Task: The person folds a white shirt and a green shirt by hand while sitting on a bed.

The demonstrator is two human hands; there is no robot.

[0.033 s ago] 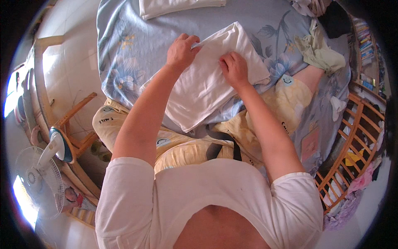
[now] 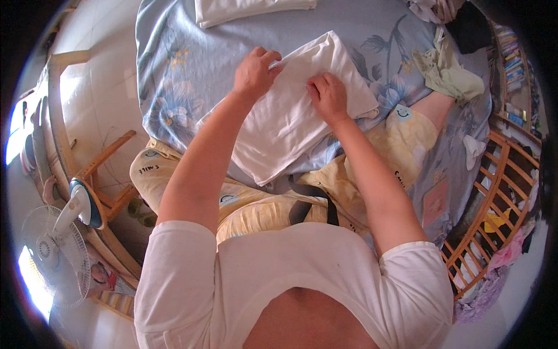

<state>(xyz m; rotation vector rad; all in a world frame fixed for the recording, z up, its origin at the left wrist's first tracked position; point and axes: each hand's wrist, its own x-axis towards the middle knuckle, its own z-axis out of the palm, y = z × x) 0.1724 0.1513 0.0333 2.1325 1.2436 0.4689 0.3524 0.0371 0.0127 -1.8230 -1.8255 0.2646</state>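
Dark lettering is printed on the yellow trousers (image 2: pixel 256 216) at the near side, beside smiling-face motifs, one of them on a blue patch at the right knee. A white cloth (image 2: pixel 285 119), thin and matte, is laid out in the middle on a blue sheet (image 2: pixel 200 58) patterned with grey-blue flowers. The cloth is folded into a roughly four-sided shape, set at a slant, with soft creases, a pointed near corner and layered edges at the right. Its far-left edge is met by the left hand (image 2: pixel 254 72), its fingers bent and partly drawn in; whether the edge is pinched cannot be told. The right hand (image 2: pixel 330 100) is placed over the cloth's right half, fingers loosely curled; whether any fabric is gripped cannot be told. Another folded white cloth (image 2: pixel 256 10) is seen at the far side, and a crumpled pale-green garment (image 2: pixel 446 72) at the far right.
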